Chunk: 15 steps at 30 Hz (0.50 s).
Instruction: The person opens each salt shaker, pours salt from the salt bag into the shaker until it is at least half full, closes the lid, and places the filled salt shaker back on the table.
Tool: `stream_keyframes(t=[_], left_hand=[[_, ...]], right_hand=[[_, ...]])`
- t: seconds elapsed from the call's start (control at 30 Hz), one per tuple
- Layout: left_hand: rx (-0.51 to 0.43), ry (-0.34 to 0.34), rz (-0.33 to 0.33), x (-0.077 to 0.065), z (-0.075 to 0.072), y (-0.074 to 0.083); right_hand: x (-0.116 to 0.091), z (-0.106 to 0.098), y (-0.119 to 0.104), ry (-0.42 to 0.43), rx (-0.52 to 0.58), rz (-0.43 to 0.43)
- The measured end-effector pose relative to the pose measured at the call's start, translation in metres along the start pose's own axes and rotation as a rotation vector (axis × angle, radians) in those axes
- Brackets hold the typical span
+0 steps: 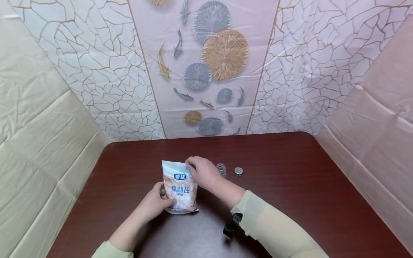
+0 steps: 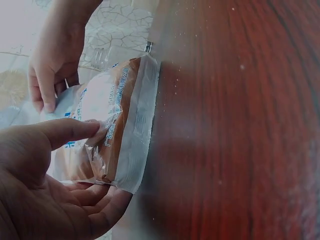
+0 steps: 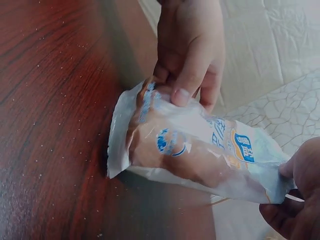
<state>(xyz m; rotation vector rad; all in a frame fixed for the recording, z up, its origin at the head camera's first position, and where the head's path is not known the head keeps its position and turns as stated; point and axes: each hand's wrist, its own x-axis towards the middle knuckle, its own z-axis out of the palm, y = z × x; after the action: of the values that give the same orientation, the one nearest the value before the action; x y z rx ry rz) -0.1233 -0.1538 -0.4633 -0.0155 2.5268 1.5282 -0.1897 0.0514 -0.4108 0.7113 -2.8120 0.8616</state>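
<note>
Seen from the salt bag [image 1: 180, 181], held upright at the table [image 1: 274, 154], the left hand [image 1: 153, 204] comes from eight o'clock, gripping its lower side, thumb in front; the right hand [image 1: 204, 173], forearm slanting from four o'clock, pinches the one-o'clock corner, partly hiding a clear jar [image 1: 221, 167] towards two; a silver cap [image 1: 238, 171] lies beyond.

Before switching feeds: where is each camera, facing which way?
Head: on the person's head, looking forward and down at the table and packet; left hand, right hand and both sleeves show.
Left wrist: on that wrist, facing the packet; left hand near, right beyond.
Right wrist: on that wrist, facing the packet; right hand near, left beyond.
Shared: both wrist views show packet, table and both hands.
</note>
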Motion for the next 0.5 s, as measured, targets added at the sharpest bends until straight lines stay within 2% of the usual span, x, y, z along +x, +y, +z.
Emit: stream_keyframes(t=[0.1, 0.33, 0.5], left_hand=[[-0.026, -0.001, 0.008, 0.0, 0.002, 0.0], [0.057, 0.021, 0.039, 0.001, 0.005, 0.002], [0.063, 0.013, 0.071, 0.003, 0.008, 0.006]], right_hand=[[-0.004, -0.006, -0.002, 0.009, 0.006, -0.011], [-0.014, -0.02, -0.007, 0.042, 0.019, -0.051], [-0.02, -0.03, -0.008, 0.05, 0.015, -0.048]])
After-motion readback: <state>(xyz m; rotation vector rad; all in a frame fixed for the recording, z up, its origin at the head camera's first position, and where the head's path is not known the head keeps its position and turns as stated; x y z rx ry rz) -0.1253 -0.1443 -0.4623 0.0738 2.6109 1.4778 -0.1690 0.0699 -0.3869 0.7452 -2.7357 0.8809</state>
